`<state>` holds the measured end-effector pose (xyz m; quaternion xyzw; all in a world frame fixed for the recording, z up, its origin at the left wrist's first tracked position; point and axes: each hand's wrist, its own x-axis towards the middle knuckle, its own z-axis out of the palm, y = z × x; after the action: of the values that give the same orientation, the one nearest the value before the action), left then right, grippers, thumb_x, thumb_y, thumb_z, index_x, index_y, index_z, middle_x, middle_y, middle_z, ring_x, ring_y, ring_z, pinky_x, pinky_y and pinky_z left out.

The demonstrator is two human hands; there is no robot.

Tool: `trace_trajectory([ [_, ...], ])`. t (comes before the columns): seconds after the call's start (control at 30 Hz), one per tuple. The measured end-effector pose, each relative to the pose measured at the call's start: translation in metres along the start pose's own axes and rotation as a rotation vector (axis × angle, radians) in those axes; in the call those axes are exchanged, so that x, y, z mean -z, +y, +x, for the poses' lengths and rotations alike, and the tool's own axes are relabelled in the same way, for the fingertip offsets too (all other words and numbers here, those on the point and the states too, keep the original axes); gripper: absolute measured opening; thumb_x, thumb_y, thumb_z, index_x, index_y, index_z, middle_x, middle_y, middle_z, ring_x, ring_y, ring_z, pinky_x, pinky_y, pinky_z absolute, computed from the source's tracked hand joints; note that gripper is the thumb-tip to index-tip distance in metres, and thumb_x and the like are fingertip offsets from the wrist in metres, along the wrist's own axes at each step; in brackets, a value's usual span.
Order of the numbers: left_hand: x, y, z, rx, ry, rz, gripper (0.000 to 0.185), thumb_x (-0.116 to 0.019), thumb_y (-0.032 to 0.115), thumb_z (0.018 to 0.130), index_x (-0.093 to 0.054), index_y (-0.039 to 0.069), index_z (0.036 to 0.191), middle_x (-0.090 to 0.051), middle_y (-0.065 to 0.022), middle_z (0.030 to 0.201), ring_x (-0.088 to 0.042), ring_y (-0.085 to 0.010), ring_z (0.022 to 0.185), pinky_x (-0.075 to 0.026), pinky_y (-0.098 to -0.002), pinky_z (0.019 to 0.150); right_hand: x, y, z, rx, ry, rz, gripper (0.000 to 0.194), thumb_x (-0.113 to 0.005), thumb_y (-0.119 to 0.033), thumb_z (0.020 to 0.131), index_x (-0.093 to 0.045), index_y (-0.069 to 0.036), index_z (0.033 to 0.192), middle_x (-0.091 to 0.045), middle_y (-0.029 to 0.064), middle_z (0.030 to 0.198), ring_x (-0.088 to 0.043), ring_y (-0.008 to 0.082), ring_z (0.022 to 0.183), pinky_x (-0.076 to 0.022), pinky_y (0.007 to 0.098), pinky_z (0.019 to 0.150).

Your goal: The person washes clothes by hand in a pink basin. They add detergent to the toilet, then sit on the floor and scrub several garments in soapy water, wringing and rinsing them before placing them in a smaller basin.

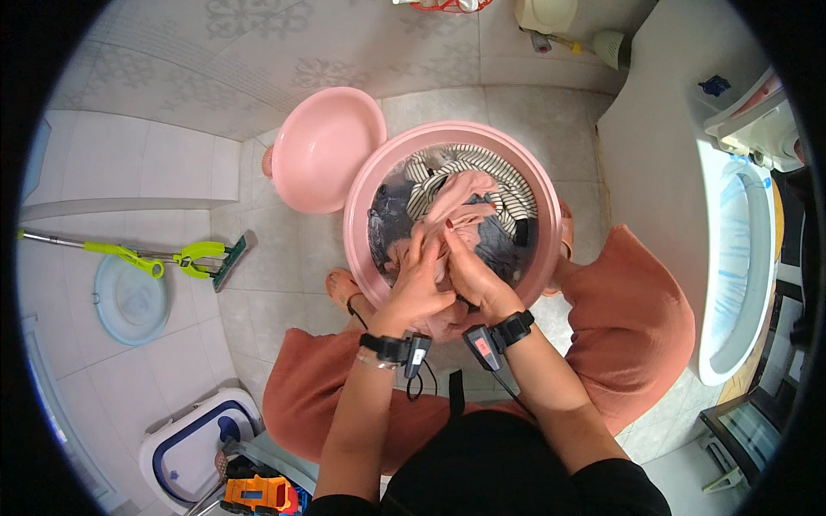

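A large pink plastic basin (548, 213) stands on the floor before me, holding water and wet clothes. Over its near half my left hand (416, 277) and my right hand (471, 267) come together on a wet pink garment (461, 197), gripping it between them. Part of that cloth hangs by the near rim below my wrists. A black-and-white striped garment (510, 177) lies along the basin's far right side. Dark grey clothes (390, 206) sit in the water at the left, and more grey cloth lies right of the pink garment. My palms' undersides are hidden.
A smaller pink basin (329, 148) leans beside the large one at the far left. A green-handled sponge mop (200, 258) and a light blue basin (132, 303) are at the left. A folded baby bath (200, 451) and toy truck (258, 495) lie lower left. A white bathtub (710, 258) stands right.
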<state>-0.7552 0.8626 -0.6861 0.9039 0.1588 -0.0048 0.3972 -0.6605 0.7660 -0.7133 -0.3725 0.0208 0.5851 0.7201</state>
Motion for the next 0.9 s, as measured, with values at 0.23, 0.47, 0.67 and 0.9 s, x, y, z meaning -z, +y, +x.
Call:
trace_trajectory([
  [0.23, 0.005, 0.01, 0.009, 0.169, -0.001, -0.546, 0.065, -0.051, -0.019, 0.064, -0.049, 0.001, 0.126, -0.053, -0.0093, 0.126, -0.049, -0.0199, 0.12, -0.036, -0.0303, 0.103, 0.026, 0.01, 0.02, -0.16, 0.388, 0.366, 0.064, -0.059, -0.054, 0.086, -0.048, -0.009, 0.13, -0.057, 0.0066, 0.118, -0.054, 0.0231, 0.108, -0.0432, 0.0369, 0.093],
  [0.47, -0.018, 0.03, 0.0, 0.292, 0.058, -0.734, 0.032, -0.064, -0.003, 0.075, -0.062, -0.002, 0.107, -0.065, -0.0056, 0.099, -0.06, -0.0133, 0.094, -0.048, -0.0272, 0.084, 0.054, 0.031, 0.032, 0.134, 0.265, -0.007, 0.031, -0.057, -0.027, 0.089, -0.058, -0.004, 0.109, -0.062, 0.0096, 0.105, -0.063, 0.0228, 0.09, -0.0521, 0.0333, 0.084],
  [0.67, -0.034, -0.024, 0.035, 0.358, 0.322, -0.545, 0.018, -0.063, 0.013, 0.084, -0.065, -0.004, 0.082, -0.065, -0.0044, 0.075, -0.058, -0.0108, 0.071, -0.046, -0.027, 0.065, 0.027, 0.032, 0.017, 0.014, 0.312, 0.336, 0.027, -0.046, -0.013, 0.093, -0.054, 0.001, 0.115, -0.06, 0.0104, 0.109, -0.06, 0.0229, 0.099, -0.05, 0.0337, 0.088],
  [0.9, -0.01, -0.04, 0.038, 0.677, 0.416, -0.671, 0.033, -0.064, 0.024, 0.087, -0.058, -0.002, 0.107, -0.063, -0.0115, 0.098, -0.056, -0.0159, 0.088, -0.045, -0.0303, 0.079, 0.022, 0.008, 0.008, 0.048, 0.374, 0.032, 0.04, -0.05, -0.02, 0.092, -0.048, 0.003, 0.124, -0.059, 0.0118, 0.113, -0.06, 0.0229, 0.099, -0.0507, 0.0343, 0.083],
])
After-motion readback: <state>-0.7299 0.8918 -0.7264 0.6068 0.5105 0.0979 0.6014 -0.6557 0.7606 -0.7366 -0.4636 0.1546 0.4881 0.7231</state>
